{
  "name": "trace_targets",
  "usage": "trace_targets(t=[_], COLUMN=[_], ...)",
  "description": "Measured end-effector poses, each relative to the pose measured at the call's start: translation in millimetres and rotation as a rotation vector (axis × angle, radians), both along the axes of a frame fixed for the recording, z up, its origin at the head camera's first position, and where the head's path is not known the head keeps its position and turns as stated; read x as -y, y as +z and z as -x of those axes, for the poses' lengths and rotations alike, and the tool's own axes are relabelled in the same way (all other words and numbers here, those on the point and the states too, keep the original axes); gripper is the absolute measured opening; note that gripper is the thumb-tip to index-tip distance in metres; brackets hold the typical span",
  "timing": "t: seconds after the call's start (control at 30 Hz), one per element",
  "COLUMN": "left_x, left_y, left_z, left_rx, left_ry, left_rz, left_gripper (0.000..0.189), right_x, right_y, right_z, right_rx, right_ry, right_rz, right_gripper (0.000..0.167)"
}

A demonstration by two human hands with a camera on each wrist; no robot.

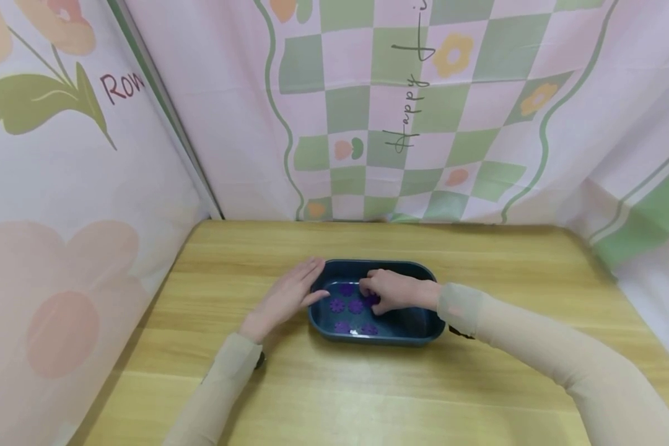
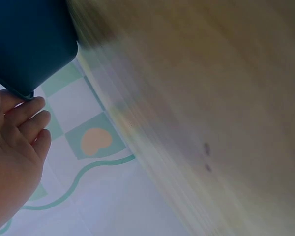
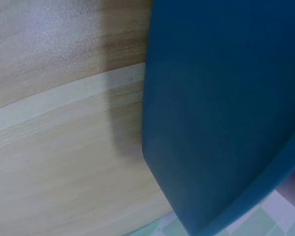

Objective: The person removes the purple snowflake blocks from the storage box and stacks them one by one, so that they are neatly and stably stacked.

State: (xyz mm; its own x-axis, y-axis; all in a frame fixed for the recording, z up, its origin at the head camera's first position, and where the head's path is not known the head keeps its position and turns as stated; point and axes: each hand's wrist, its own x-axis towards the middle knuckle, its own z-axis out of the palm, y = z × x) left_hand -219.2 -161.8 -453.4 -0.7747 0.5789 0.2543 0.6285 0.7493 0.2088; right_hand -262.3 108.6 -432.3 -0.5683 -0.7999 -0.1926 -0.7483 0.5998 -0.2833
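Observation:
A dark blue oblong basin point(image 1: 379, 340) with rounded ends stands on the wooden table. Several purple flower-shaped pieces point(image 1: 337, 305) lie on its floor, mostly toward the left half. My left hand point(image 1: 284, 296) rests at the basin's left end, fingers fairly straight along the rim and thumb over the inside. In the left wrist view, the fingertips of that hand point(image 2: 27, 120) are right at the rim. Inside the basin, my right hand point(image 1: 396, 291) curls its thumb and fingers about a purple flower piece point(image 1: 371, 300), partly hidden by the hand.
The wooden table point(image 1: 334, 396) extends around the basin on all sides. Behind it hangs a checkered, flower-printed curtain point(image 1: 412, 124), and another printed cloth point(image 1: 78, 204) lines the left side. In the right wrist view the basin's outer wall point(image 3: 221, 98) fills the right half.

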Motion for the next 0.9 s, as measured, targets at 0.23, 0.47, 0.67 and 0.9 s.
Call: trace_targets(t=[0.23, 0.47, 0.67, 0.9], left_x=[-0.7, -0.2, -0.5, -0.6], left_y=[-0.1, 0.0, -0.4, -1.6], left_z=[-0.1, 0.4, 0.9, -0.2], left_rx=[-0.001, -0.011, -0.036, -0.036], left_ry=[-0.005, -0.005, -0.017, -0.006], left_rz=[0.000, 0.001, -0.001, 0.009], left_gripper=[0.068, 0.069, 0.068, 0.068], right_x=[-1.3, -2.6, -5.4, -9.0], right_y=[0.3, 7.1, 11.8, 19.4], right_z=[0.3, -1.4, -2.7, -6.6], right_rx=[0.006, -0.008, -0.015, -0.030], right_ry=[0.016, 0.003, -0.020, -0.031], right_rz=[0.010, 0.029, 0.045, 0.070], right_gripper=[0.021, 0.022, 0.023, 0.023])
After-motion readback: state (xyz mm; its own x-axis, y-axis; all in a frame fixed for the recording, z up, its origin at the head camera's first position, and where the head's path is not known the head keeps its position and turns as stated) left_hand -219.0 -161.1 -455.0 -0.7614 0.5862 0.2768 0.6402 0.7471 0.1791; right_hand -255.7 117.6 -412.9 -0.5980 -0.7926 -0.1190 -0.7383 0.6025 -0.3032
